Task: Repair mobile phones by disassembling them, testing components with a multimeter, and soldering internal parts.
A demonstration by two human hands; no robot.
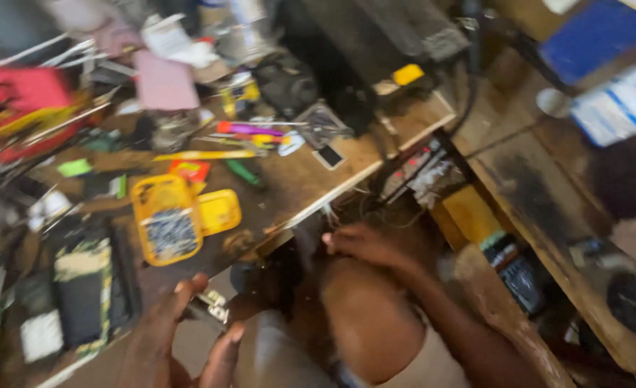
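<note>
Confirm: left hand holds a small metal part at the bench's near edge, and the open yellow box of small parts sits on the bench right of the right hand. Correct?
Not quite. The head view shows the yellow box on the bench to the left of the right hand, not right of it. The rest stands: the left hand has its grip on a small metal part at the bench's near edge.

Cluttered wooden workbench (pixel 310 179), worn and stained, light strip along its front edge. Second wooden bench (pixel 540 208) at right, dark scorched patch on top. Blue board (pixel 594 32) upper right. Dim under the benches; picture motion-blurred. Walls and floor cannot be told.
</note>
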